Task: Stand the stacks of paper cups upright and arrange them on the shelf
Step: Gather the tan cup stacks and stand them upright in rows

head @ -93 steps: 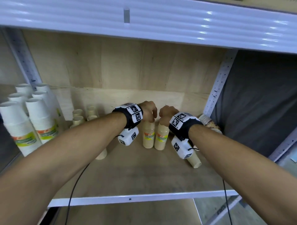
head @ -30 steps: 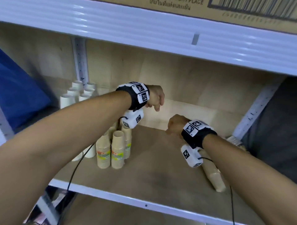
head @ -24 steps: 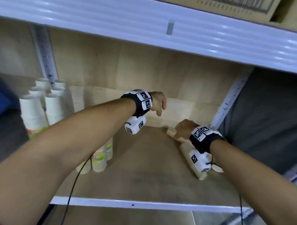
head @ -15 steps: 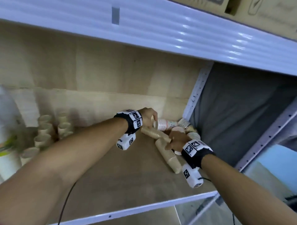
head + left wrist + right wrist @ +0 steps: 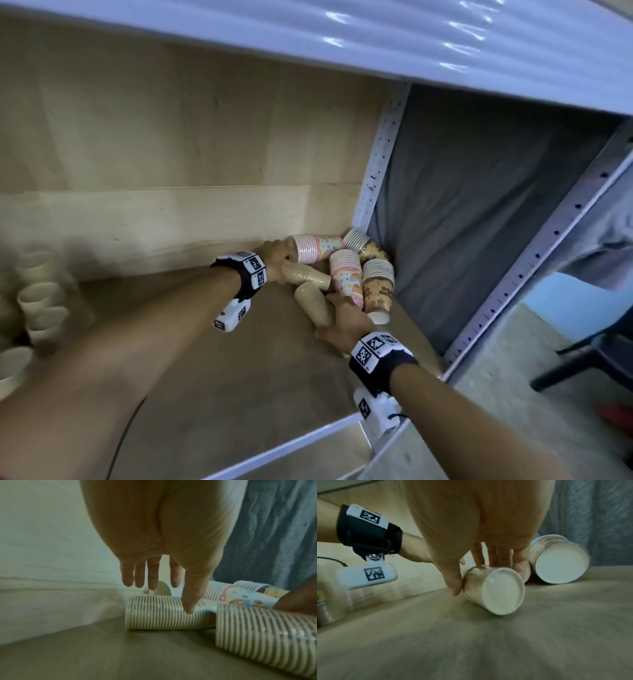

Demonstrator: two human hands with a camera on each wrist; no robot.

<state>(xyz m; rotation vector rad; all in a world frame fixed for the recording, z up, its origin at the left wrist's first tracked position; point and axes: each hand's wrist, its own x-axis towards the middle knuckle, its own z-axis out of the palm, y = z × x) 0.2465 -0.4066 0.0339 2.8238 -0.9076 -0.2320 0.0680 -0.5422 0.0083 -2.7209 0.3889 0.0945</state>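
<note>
Several stacks of paper cups lie on their sides in the shelf's back right corner. My right hand grips the nearer plain brown stack, thumb on one side and fingers over the top. My left hand hangs open over the farther plain brown stack, thumb tip touching it. Behind lie two pink patterned stacks and two brown patterned stacks.
Upright cup stacks stand blurred at the far left of the wooden shelf board. A perforated metal post and grey cloth close off the right side. The upper shelf's white edge runs overhead.
The view has swung right to the fallen pile. My right hand has closed round the nearer plain stack, and my left hand has come down over the farther one.
</note>
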